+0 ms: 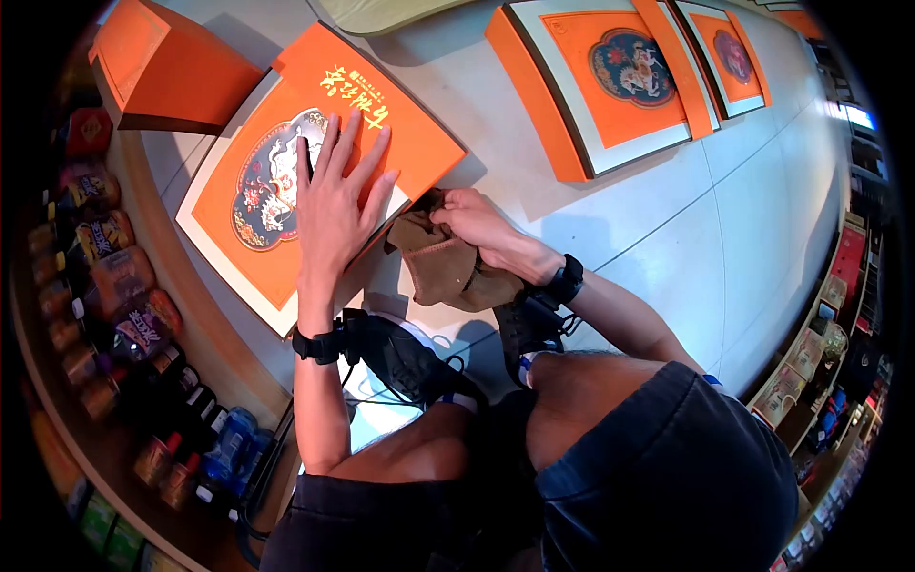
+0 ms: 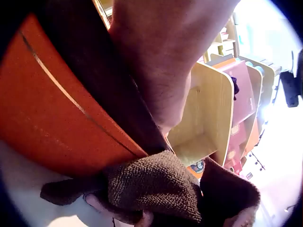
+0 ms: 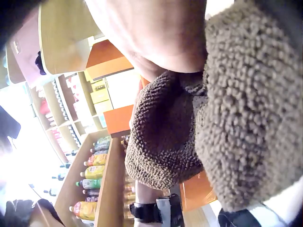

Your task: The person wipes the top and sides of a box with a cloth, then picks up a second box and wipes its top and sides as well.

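Observation:
My left hand [image 1: 338, 205] lies with fingers spread on the top of an orange gift box [image 1: 410, 133] with gold lettering and a dark medallion showing a white figure. A brown terry cloth [image 1: 443, 262] bunches up in my right hand [image 1: 477, 224], whose fingers grip it beside the box's near right edge. From the left wrist, the cloth [image 2: 156, 189] overlaps the lower end of the box's orange side [image 2: 71, 109]. Close to the right wrist camera, folds of the cloth [image 3: 246, 109] hang below the hand and hide its fingertips.
Left of the box stands another orange carton [image 1: 181, 76]. Two more orange-and-white boxes, one of them a large box [image 1: 572, 95], sit on the tiled floor [image 1: 658, 229] at right. Shelves of bottles and packets [image 1: 124, 248] curve along the left, and a stocked shelf [image 1: 810, 353] lines the right.

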{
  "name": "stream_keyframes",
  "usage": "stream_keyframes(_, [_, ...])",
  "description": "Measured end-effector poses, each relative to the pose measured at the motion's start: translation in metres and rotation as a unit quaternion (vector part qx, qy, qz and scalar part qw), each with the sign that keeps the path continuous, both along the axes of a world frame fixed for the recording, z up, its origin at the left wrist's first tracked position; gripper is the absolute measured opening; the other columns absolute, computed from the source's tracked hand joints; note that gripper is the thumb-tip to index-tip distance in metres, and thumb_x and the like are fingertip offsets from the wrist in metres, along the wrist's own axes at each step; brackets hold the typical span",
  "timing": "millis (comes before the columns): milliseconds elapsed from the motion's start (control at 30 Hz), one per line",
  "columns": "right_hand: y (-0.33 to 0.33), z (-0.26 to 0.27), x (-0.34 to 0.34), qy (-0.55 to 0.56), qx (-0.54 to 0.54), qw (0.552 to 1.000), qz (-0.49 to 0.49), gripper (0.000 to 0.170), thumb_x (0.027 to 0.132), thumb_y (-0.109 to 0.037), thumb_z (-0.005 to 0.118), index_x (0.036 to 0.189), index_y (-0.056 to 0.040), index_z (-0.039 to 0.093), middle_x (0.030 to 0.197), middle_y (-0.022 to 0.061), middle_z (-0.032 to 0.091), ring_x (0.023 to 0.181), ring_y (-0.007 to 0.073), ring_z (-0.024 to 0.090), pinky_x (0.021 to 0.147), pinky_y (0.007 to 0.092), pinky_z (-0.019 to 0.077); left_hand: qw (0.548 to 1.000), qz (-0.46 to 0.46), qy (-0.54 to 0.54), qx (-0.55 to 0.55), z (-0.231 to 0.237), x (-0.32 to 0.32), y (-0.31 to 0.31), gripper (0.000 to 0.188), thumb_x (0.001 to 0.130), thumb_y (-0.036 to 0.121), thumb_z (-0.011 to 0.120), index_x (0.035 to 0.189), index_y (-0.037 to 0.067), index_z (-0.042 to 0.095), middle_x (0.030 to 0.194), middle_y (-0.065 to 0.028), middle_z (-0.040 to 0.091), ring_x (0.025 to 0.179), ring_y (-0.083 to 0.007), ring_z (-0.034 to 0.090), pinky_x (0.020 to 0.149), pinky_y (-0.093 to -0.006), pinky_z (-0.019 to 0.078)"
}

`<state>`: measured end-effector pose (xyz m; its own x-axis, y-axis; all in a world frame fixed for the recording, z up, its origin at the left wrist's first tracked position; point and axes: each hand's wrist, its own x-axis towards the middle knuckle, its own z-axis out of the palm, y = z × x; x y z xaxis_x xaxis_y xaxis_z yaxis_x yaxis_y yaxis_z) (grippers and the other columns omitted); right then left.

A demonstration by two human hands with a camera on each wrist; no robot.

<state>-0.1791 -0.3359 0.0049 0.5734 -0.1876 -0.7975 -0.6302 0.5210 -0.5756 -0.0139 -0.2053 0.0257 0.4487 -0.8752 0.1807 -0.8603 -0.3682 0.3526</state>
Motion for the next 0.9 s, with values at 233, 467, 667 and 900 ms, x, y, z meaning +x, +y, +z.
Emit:
stream_keyframes(233, [0.003,0.006,0.006,0.018,0.009,1.0,-0.024,0.016,0.096,-0.004,0.057,0.106,0.0049,0.065,0.092,0.0065,0.067,0.081,0.0117,0.06,0.068,0.0273,0.0477,1.0,-0.004,-0.007,0.009,0.0,0.0,0.0,0.048,0.1,0.038,0.061,0.146,0.023,0.059,0.161,-0.0063,0.041,0.151,-0.0303,0.033,0.124,-0.0531,0.0184])
stream_keyframes(467, [0.006,0.01,0.006,0.004,0.013,0.999,-0.033,0.015,0.096,-0.003,0.057,0.106,0.0036,0.065,0.094,0.0062,0.068,0.082,0.0115,0.061,0.07,0.0272,0.0481,1.0,-0.002,-0.008,0.015,0.0,0.0,0.001,0.047,0.1,0.038,0.061,0.145,0.024,0.059,0.162,-0.0059,0.041,0.151,-0.0294,0.033,0.124,-0.0527,0.0179])
stream_keyframes(667, [0.008,0.006,0.004,-0.007,0.012,1.0,-0.026,0.015,0.097,-0.003,0.057,0.107,0.0036,0.065,0.095,0.0061,0.068,0.083,0.0108,0.061,0.071,0.0271,0.0488,1.0,-0.002,-0.011,0.017,-0.001,0.0,0.001,0.047,0.101,0.039,0.06,0.146,0.025,0.059,0.162,-0.0052,0.04,0.152,-0.0284,0.032,0.125,-0.0523,0.0174])
stream_keyframes(900, [0.007,0.012,0.005,-0.002,0.003,1.0,-0.016,0.021,0.1,-0.001,0.054,0.114,0.0105,0.065,0.103,0.0125,0.07,0.092,0.0165,0.064,0.079,0.0311,0.0521,1.0,-0.002,-0.013,-0.001,-0.003,0.0,0.0,0.045,0.101,0.041,0.058,0.143,0.025,0.062,0.158,-0.007,0.046,0.149,-0.0296,0.036,0.124,-0.0552,0.0191])
